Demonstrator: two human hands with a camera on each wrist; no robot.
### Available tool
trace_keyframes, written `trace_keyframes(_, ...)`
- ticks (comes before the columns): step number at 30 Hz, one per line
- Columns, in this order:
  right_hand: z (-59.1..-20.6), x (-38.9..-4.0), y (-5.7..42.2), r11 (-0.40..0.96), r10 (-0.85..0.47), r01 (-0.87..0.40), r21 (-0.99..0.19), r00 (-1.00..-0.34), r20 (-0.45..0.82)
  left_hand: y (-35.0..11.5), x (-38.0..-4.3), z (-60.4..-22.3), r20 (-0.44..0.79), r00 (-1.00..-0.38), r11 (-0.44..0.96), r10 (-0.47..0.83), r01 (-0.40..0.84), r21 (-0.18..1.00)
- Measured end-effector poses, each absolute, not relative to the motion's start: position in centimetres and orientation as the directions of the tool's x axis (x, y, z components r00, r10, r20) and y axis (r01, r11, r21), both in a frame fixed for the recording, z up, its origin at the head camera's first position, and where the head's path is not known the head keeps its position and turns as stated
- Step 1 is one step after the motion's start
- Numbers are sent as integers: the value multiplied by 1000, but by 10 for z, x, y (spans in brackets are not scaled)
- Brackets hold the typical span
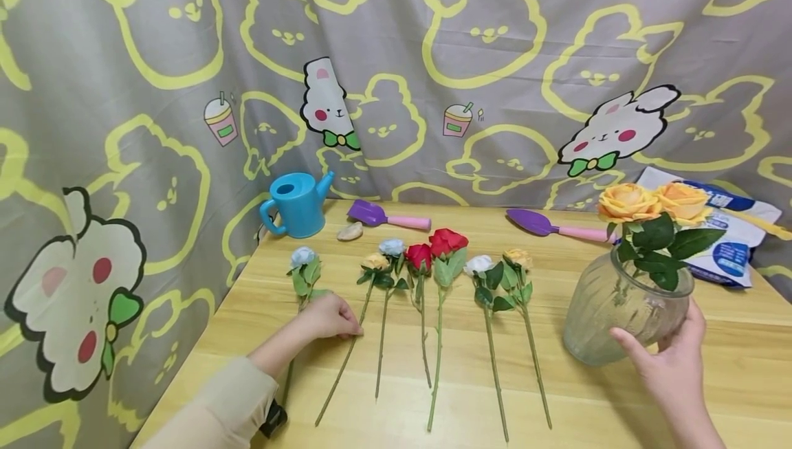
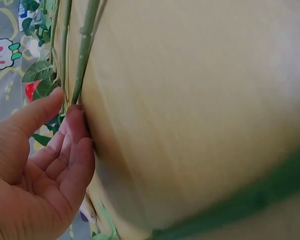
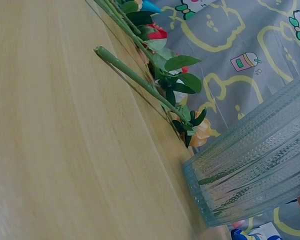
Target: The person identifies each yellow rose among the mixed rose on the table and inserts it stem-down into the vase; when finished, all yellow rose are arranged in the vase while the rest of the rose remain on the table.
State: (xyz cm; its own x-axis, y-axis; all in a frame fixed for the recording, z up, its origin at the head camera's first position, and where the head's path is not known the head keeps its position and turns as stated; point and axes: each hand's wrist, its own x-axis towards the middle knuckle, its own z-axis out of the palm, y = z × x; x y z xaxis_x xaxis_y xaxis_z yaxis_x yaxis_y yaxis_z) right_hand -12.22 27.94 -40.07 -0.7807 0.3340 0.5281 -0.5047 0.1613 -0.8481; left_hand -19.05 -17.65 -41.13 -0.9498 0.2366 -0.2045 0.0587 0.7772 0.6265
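Note:
My left hand is at the stem of a yellow rose lying on the table. In the left wrist view, the fingertips touch a green stem, while the thumb stands a little apart from them. My right hand grips the side of a ribbed clear glass vase, thumb on the near side. Two yellow-orange roses with dark green leaves stand in the vase, which tilts slightly. In the right wrist view, the vase's glass wall fills the right side, with a stem visible inside.
Other roses lie in a row: blue, another blue, red, white and yellow. Behind them are a blue watering can, a stone, a purple shovel, a purple trowel and a packet.

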Motion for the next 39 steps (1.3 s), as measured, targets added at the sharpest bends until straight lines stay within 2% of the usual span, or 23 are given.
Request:
trace_keyframes(8, -401, -121, 280, 149, 334, -510, -847, -780, 529, -168, -192, -414, -202, -963, 822, 180, 34, 569)
trace_keyframes(15, -402, -122, 281, 151, 334, -513, -845, -778, 532, -165, -193, -414, -193, -964, 835, 181, 46, 548)
trace_keyframes(23, -403, -124, 281, 124, 310, -554, -823, -766, 563, -169, -193, -412, -212, -965, 780, 156, -11, 625)
trace_keyframes(31, -403, -122, 280, 170, 330, -509, -844, -778, 535, -170, -197, -410, -238, -961, 724, 138, -66, 686)
trace_keyframes(39, -402, -122, 280, 197, 335, -493, -848, -779, 530, -173, -203, -399, -211, -967, 649, 142, -70, 758)
